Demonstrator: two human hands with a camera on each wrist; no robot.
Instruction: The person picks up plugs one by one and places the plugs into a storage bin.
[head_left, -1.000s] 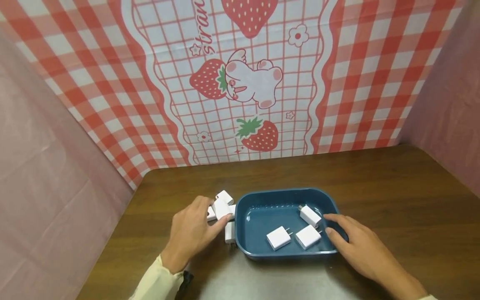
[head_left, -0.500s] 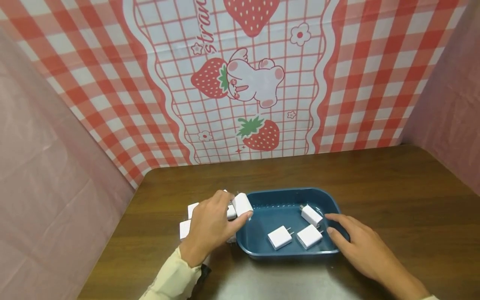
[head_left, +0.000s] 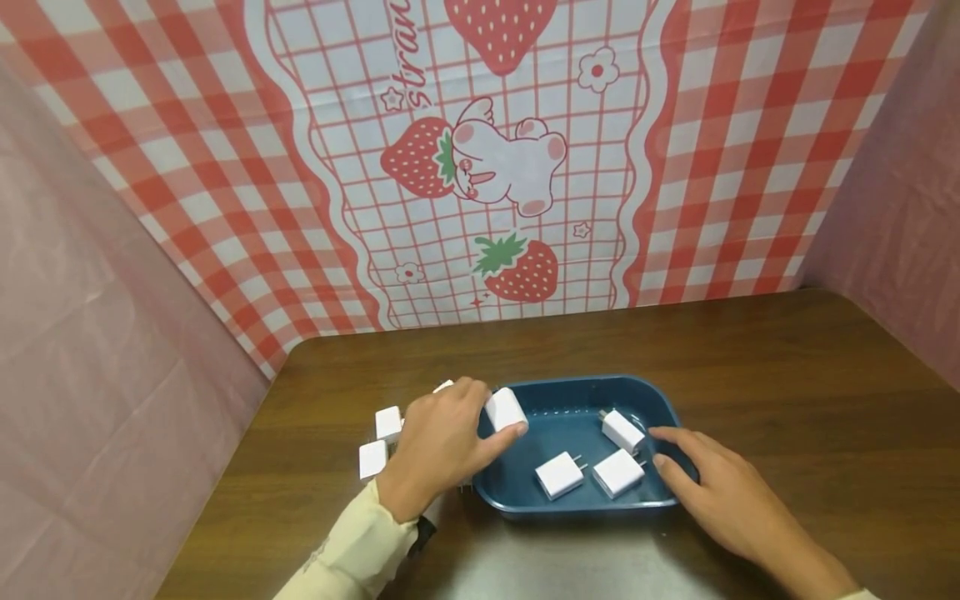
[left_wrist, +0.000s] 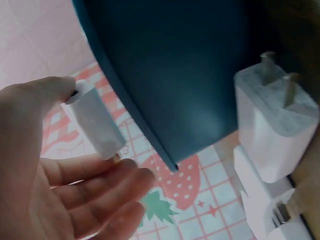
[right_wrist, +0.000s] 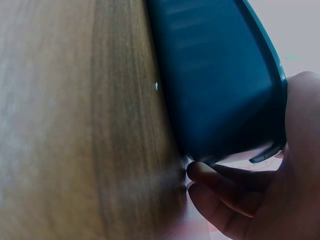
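Observation:
My left hand (head_left: 438, 442) pinches a white charger plug (head_left: 507, 410) between thumb and finger, held over the left end of a dark blue tray (head_left: 558, 427). In the left wrist view that charger plug (left_wrist: 97, 122) spans from thumb to index finger, beside the tray's outer wall (left_wrist: 165, 75). Three more white charger plugs lie in the tray, one of them (head_left: 560, 475) near its front. At the tray's right end my right hand (head_left: 723, 492) holds the rim. The right wrist view has its curled fingers (right_wrist: 220, 192) against the outside corner.
Several white charger plugs lie left of the tray, including one (head_left: 372, 458) at the outer left and another (head_left: 388, 423) behind it. Close to the tray, one charger plug (left_wrist: 277, 125) stands with its prongs up. A checked strawberry cloth (head_left: 517, 167) hangs behind the brown table (head_left: 787, 375).
My left hand has lifted a charger plug from the pile on the left and carried it rightward over the tray's left rim. The right hand and the tray stay in place.

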